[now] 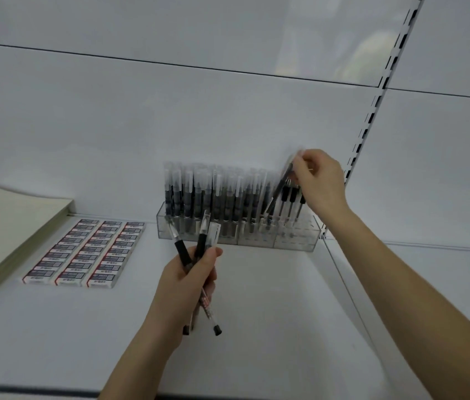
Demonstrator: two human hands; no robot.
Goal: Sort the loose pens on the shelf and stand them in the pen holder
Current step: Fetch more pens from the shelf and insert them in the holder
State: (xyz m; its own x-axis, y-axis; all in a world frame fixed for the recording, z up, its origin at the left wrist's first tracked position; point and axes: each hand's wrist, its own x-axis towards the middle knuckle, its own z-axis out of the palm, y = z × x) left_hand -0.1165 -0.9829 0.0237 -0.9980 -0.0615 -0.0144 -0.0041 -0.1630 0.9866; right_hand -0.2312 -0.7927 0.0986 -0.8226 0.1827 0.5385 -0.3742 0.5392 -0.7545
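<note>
A clear plastic pen holder [297, 241] stands against the back wall of the white shelf, with several capped black pens [216, 194] upright in it. My left hand [190, 281] grips a bunch of three black pens [199, 246] in front of the holder, tips pointing up. My right hand [319, 180] is above the holder's right end, pinching the cap of a tilted black pen [280, 189] whose lower end is down among the standing pens. Motion blur hides the cap.
Rows of small boxed erasers [86, 252] lie left of the holder. A stack of cream paper pads [5, 229] sits at the far left. A slotted shelf upright [372, 122] runs behind my right hand. The shelf's front edge [55, 392] is near the bottom.
</note>
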